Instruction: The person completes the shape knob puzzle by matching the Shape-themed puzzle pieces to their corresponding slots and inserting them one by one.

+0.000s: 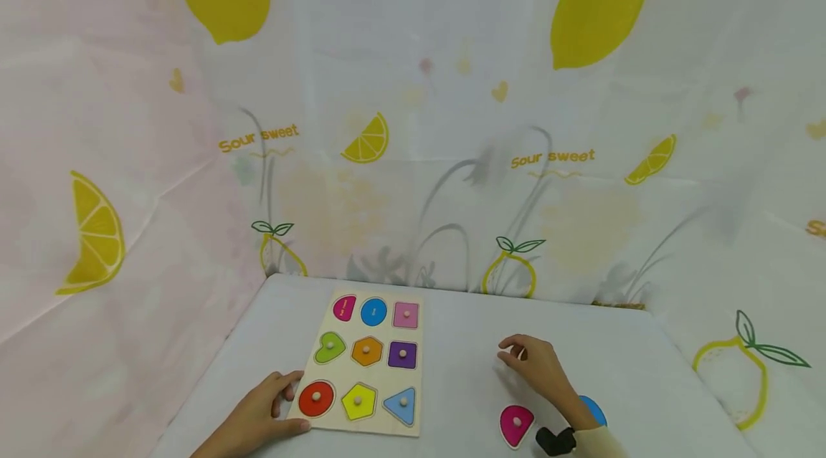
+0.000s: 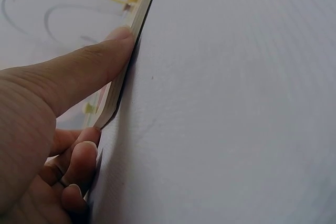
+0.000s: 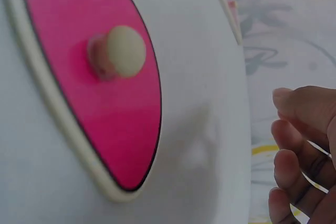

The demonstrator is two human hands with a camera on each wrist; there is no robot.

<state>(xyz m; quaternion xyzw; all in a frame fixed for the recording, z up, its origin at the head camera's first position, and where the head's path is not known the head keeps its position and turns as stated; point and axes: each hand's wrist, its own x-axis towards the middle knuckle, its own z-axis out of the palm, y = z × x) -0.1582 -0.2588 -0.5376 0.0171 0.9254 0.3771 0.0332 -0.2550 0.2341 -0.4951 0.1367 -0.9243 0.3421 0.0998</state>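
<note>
A wooden shape puzzle board (image 1: 368, 361) is laid flat on the white worktop (image 1: 464, 343), w/ nine knobbed pieces seated in a 3x3 grid. The board's near-left corner is held by the left hand (image 1: 258, 415): thumb pressed along the board edge (image 2: 123, 85) in the left wrist view, other fingers curled under and beside it. The right hand (image 1: 538, 368) is seen well to the right of the board, fingers loosely bent, tips near the worktop; whether anything is pinched can't be told. A loose pink piece (image 1: 516, 424) w/ a pale knob (image 3: 125, 51) is lying just near the right wrist, apart from the fingers. A blue piece (image 1: 595, 409) is partly hidden behind the forearm
</note>
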